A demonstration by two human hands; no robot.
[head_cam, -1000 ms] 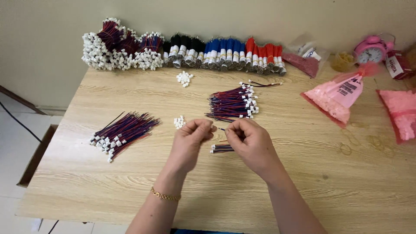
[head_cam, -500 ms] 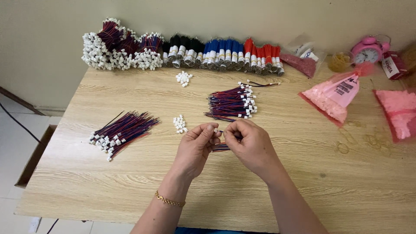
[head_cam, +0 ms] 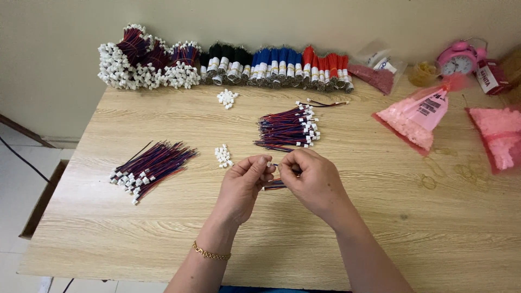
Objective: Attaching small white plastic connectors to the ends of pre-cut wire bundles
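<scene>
Left hand [head_cam: 242,184] and right hand [head_cam: 313,176] meet over the tabletop [head_cam: 271,239], fingertips pinching a short red-blue wire [head_cam: 274,185]. Wire ends hidden by fingers; any connector indistinguishable. Wire bundle [head_cam: 287,127] just beyond.

Two bare forearms enter from the lower edge of the frame and end in the left hand [head_cam: 241,184] and right hand [head_cam: 315,182] near the centre. No sleeves are visible on either arm. No gloves. A thin gold-coloured chain bracelet [head_cam: 211,253] circles the left wrist, lower centre of the frame. No ring or watch can be made out. Fingernails appear short and unpainted.
</scene>
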